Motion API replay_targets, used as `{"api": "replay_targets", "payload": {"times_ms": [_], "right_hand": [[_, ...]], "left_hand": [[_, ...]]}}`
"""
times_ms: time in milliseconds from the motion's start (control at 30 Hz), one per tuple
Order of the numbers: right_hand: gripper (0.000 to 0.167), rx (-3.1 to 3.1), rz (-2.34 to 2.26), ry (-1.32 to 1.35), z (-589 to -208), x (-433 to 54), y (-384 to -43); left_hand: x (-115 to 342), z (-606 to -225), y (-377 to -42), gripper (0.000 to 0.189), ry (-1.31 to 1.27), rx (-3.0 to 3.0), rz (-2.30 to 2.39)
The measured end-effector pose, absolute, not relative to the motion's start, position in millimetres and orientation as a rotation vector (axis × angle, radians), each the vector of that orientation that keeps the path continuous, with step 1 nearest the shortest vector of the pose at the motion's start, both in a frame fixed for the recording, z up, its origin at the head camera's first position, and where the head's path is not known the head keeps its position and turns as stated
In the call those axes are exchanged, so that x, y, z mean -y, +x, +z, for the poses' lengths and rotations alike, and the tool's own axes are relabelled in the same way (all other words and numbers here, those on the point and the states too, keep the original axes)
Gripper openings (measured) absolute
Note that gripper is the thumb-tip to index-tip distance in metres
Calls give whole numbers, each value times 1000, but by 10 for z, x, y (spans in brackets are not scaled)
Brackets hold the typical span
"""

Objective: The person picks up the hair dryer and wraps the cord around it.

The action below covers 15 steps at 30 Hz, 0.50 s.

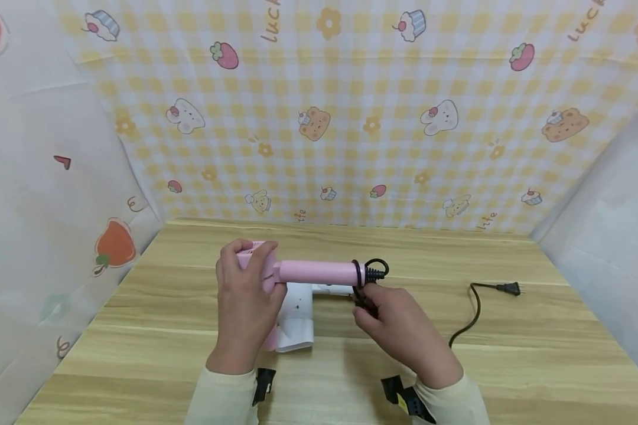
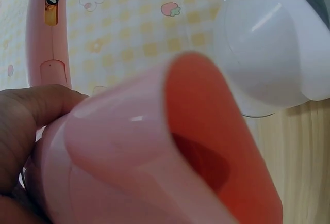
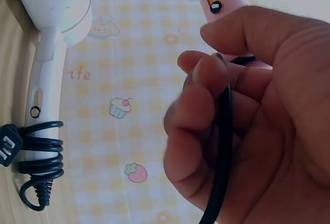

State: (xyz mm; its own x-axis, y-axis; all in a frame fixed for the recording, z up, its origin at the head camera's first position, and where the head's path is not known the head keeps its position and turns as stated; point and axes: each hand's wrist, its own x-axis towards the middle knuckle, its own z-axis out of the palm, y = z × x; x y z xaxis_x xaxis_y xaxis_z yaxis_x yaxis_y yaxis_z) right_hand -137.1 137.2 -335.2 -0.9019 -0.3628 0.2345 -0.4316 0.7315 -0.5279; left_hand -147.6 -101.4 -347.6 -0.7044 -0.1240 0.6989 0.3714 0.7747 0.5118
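Fingers of the left hand (image 1: 243, 307) clamp a straight-handled pink plastic hair dryer (image 1: 319, 273); the right hand (image 1: 406, 324) apparently grips its thin black cord (image 3: 224, 152).

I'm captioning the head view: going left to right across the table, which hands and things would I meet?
Left hand → white dryer → right hand → black plug.
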Motion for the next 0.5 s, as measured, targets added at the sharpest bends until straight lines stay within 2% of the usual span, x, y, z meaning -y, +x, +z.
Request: {"api": "replay_targets", "payload": {"times_ms": [500], "right_hand": [[22, 2724, 974, 702, -3274, -1442, -1311]], "left_hand": [[1024, -3491, -1482, 62, -152, 2280, -782]]}}
